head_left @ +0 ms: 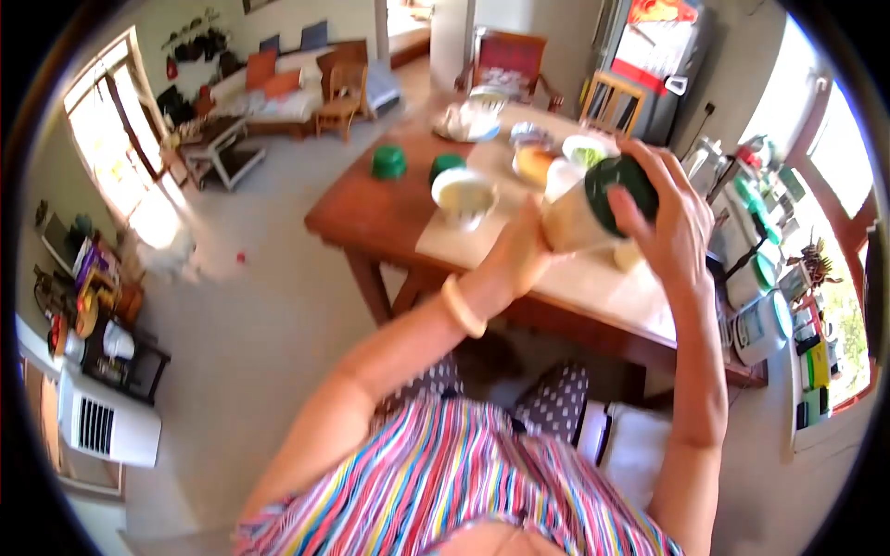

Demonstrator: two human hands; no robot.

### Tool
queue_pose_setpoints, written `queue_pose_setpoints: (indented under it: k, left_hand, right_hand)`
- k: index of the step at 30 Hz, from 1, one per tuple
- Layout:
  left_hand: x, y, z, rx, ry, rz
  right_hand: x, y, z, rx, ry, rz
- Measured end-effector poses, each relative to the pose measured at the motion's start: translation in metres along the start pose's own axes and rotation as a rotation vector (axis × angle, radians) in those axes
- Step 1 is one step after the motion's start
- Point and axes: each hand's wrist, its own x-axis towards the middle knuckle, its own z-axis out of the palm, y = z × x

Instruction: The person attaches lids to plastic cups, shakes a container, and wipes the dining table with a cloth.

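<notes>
A: What lies farthest left of the grip on the wooden table (338,204)?
B: A green cap (389,163), well apart from both hands. Nearer the grip comes a second green cap (448,165), just behind a white bowl (466,200).
A: And the person's left hand (521,248)?
B: It wears a pale bangle (463,307) on its wrist and holds the jar (572,225) by its lower part, above the table's near side.
A: How does the jar sit?
B: Tilted, between the two hands, with a white dish of green food (571,145) beyond it.
A: What about its right end?
B: A dark green lid (623,188) covers it. The right hand (677,218) wraps that lid, fingers over the far side, thumb across the front.
</notes>
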Motion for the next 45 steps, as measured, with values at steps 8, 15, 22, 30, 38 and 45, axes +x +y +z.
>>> queue_pose_setpoints:
  k: [8, 15, 22, 30, 38, 45]
  left_hand:
    - [0.018, -0.017, -0.007, -0.721, 0.046, -0.220]
    - [0.015, -0.029, -0.021, -0.803, 0.113, -0.370]
    - [0.048, 0.030, -0.068, -0.492, 0.213, -0.181]
    - [0.000, -0.022, -0.214, 0.626, 0.768, 0.425]
    - [-0.025, -0.044, -0.231, 0.781, 0.784, 0.147]
    - [-0.026, -0.041, -0.233, 0.717, 0.772, 0.094]
  right_hand:
    - [0.017, -0.002, 0.019, 0.037, -0.050, 0.029]
    - [0.021, 0.005, 0.040, 0.051, -0.163, 0.093]
    - [0.097, 0.054, 0.057, 0.247, -0.007, 0.242]
    - [0.232, 0.159, 0.215, -0.063, -0.019, 0.301]
    - [0.256, 0.220, 0.418, -0.251, -0.123, 0.267]
    - [0.247, 0.232, 0.484, -0.240, -0.374, 0.437]
